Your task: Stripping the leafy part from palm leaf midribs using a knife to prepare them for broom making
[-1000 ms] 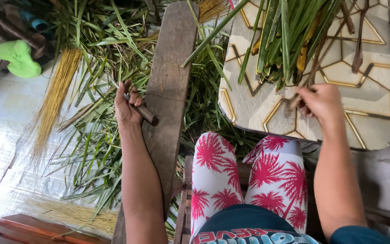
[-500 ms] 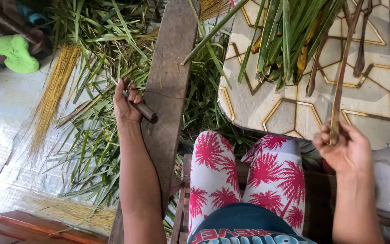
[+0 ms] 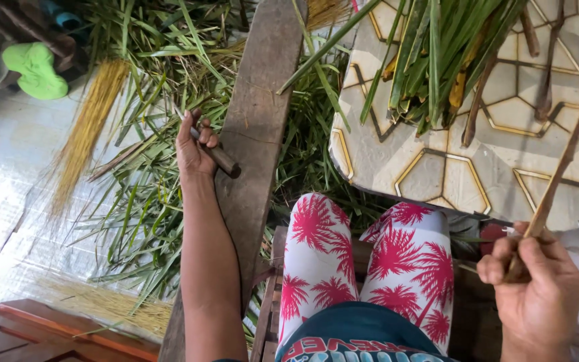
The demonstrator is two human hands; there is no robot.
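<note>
Open lap between wooden plank [image 3: 256, 127] and leaf-piled board [image 3: 437, 167].

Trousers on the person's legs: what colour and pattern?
The trousers are white with pink-red palm-tree prints, shown clearly in the head view.

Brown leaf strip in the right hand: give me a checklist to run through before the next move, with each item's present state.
1. Right hand grips the brown leaf strip: ok.
2. Left hand holds the wooden-handled tool: ok.
3. Tool blade visible and pointing away from the fingers: cannot tell, mostly hidden by the hand.
4. Wooden plank lies by the left hand: ok.
5. Strip apart from the green leaf bundle on the patterned board: ok.
</note>
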